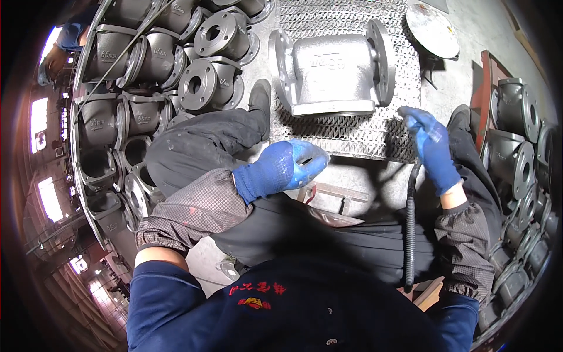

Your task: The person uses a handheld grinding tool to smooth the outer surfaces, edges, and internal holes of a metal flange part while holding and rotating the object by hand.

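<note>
- Right hand is wrapped around a hose-fed tool just beside the grey flanged valve body on the mesh grate — I'd steady the casting first.
- Left hand hangs loosely curled, holding nothing.
- No real bins — more castings are stacked left.
</note>
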Motion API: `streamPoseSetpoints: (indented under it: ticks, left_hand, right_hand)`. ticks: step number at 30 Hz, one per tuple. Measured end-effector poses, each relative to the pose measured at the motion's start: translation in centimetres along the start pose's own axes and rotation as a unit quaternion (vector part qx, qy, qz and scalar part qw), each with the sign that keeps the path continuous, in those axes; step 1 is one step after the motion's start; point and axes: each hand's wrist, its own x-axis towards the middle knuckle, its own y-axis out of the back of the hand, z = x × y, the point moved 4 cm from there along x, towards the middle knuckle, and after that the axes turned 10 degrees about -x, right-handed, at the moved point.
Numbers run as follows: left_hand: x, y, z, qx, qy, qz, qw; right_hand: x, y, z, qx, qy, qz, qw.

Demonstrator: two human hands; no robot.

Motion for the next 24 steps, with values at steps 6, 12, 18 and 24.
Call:
streamPoseSetpoints:
  ticks: [6,12,18,24]
  left_hand:
    - [-0.6,1.7,-3.2,-0.048,0.106,0.082,0.99]
    - [0.5,8.2,-3.6,-0.25,0.075,0.281,0.924]
    - [3.5,12.0,-0.9,-0.389,0.082,0.289,0.871]
    - [7.1,9.3,-2.1,-0.523,-0.041,0.254,0.812]
  right_hand:
    - [1.5,1.7,2.7,0.115,-0.138,-0.012,0.984]
    - [4.8,5.9,0.2,0.256,-0.127,0.077,0.955]
    - [6.7,3.1,-3.9,0.224,-0.165,0.046,0.959]
    - [8.2,-0.6,-2.7,0.197,-0.178,0.036,0.963]
